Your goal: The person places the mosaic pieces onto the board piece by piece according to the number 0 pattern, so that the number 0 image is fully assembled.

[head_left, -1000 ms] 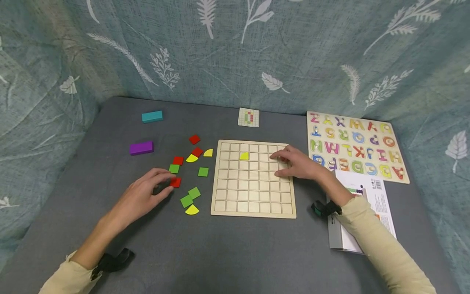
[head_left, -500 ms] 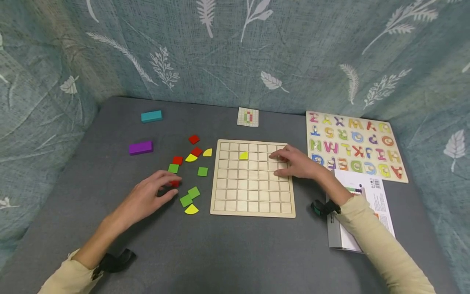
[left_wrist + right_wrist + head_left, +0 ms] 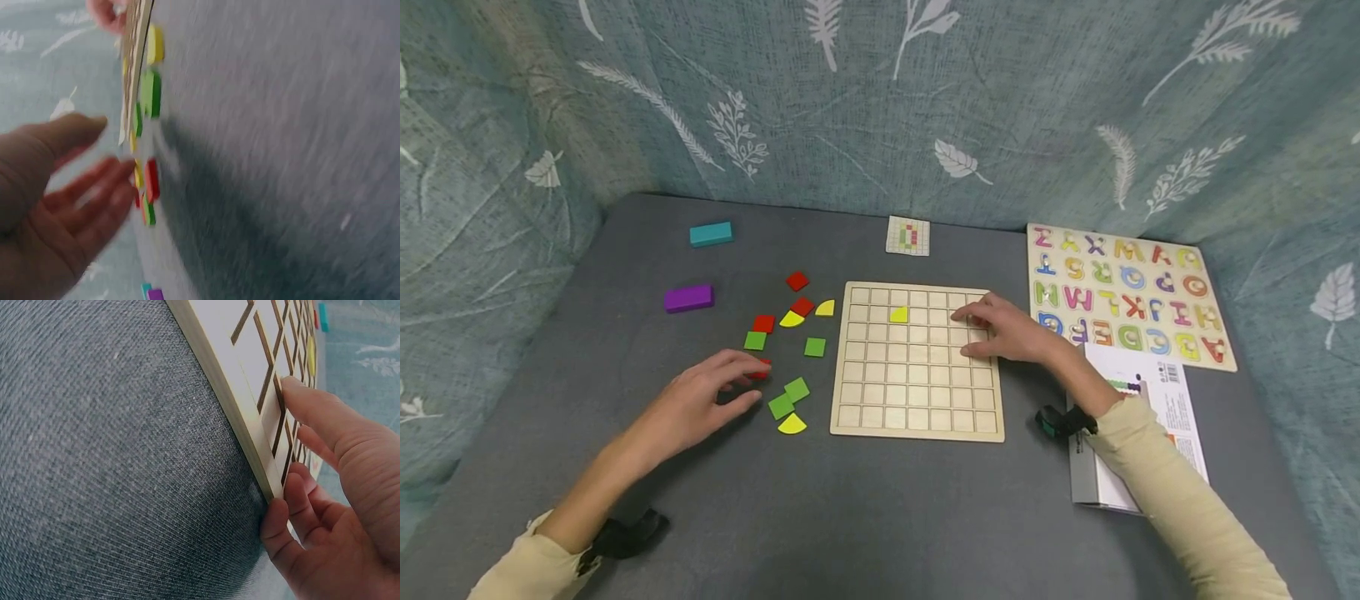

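My left hand (image 3: 696,404) hovers over the left-hand pieces with loosely bent fingers. Its fingertips partly cover a red square tile (image 3: 152,180) in the head view; the left wrist view shows thumb and fingers spread with nothing between them. Beside that tile lie a green square (image 3: 755,341) and another red square (image 3: 764,323). My right hand (image 3: 1007,329) rests on the right side of a wooden grid board (image 3: 917,375), fingertips touching its squares and edge (image 3: 250,444). One yellow quarter-circle piece (image 3: 898,315) sits in a cell of the board's second row.
More green squares (image 3: 797,389) and yellow quarter-circles (image 3: 792,424) lie left of the board. A pattern card (image 3: 907,236) is behind it. Purple (image 3: 688,298) and teal (image 3: 711,234) blocks stand at left. A letter puzzle (image 3: 1131,292) and white box (image 3: 1165,417) occupy the right.
My left hand has shifted slightly right over the red tile, covering more of it. The right hand stays in place on the board.
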A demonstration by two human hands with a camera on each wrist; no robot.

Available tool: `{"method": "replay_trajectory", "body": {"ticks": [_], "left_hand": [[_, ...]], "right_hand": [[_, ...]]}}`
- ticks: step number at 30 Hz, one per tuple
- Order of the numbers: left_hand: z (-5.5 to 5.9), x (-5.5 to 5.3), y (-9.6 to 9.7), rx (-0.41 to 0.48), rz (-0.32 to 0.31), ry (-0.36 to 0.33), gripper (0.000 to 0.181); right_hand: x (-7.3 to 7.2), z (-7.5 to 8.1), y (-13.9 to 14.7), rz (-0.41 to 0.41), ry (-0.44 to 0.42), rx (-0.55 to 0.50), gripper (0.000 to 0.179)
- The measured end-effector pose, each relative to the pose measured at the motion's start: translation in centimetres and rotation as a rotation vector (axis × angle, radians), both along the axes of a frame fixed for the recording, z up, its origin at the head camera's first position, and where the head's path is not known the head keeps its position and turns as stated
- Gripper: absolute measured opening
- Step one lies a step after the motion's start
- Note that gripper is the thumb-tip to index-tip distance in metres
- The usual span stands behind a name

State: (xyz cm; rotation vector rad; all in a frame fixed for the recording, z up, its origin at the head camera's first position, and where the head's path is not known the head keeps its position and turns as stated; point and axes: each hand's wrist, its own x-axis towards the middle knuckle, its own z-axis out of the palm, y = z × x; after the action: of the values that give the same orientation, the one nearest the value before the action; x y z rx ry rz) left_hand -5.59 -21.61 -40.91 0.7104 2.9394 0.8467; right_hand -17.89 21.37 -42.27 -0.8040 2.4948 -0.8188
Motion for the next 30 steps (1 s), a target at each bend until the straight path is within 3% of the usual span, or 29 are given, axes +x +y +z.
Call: {"method": "replay_trajectory", "body": {"ticks": [6, 9, 15, 30], "left_hand": [[-0.3, 0.6, 1.2, -0.002, -0.247, -0.032, 0.027], [-0.2, 0.7, 1.7, -0.033, -0.318, -0.077, 0.029], [-0.1, 0.9, 2.4, -0.047, -0.357, -0.132, 0.029], [-0.7, 0.9, 2.5, -0.155, -0.386, -0.027, 0.027]], "right_hand": [[0.1, 0.1, 0.1, 0.004, 0.004, -0.011, 0.05], [0.1, 0.0, 0.1, 0.003, -0.003, -0.019, 0.05], [0.0, -0.1, 0.1, 0.001, -0.004, -0.018, 0.05], [0.0, 0.1, 0.1, -0.001, -0.015, -0.008, 0.049]]}}
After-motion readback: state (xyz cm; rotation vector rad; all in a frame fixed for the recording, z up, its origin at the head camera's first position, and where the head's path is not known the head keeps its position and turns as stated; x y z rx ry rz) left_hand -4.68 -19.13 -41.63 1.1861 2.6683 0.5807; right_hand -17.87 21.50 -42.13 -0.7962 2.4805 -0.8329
